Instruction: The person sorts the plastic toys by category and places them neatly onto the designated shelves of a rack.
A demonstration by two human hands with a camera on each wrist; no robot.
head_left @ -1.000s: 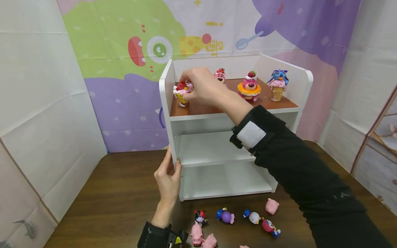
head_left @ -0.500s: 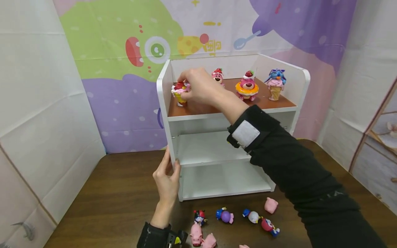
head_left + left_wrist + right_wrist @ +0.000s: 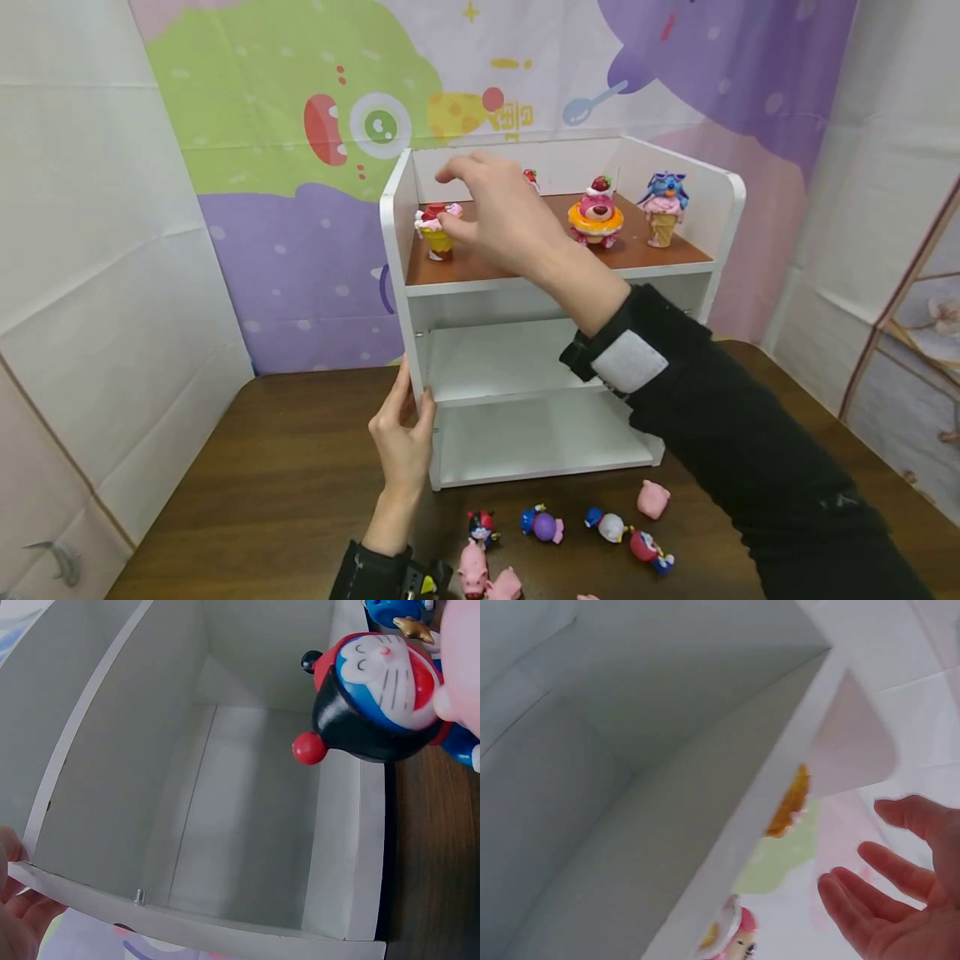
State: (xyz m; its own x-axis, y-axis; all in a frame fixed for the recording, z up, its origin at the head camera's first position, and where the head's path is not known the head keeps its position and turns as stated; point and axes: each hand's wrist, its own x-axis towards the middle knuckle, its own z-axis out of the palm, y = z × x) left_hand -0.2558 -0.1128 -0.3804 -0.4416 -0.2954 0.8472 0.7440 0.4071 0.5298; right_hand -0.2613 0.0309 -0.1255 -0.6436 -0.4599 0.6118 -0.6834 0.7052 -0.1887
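My right hand is above the left part of the top board, fingers spread and holding nothing. Its thumb overlaps the yellow cup figurine with a pink and red top, which stands upright near the left wall. In the right wrist view, the same hand has its fingers apart. My left hand grips the left side panel of the white shelf unit, thumb at the front edge and fingers on the outer side. In the left wrist view, the fingers show at the panel's edge.
On the brown top board stand a pink bear figurine with an orange ring and a blue figurine on a cone. A strawberry-topped one is mostly hidden behind my hand. Several pig and blue-and-red figurines lie on the table.
The right hand has let go of the yellow cup figurine, and its fingers have lifted and spread. The figurine stays standing on the board. The left hand keeps its hold on the shelf unit.
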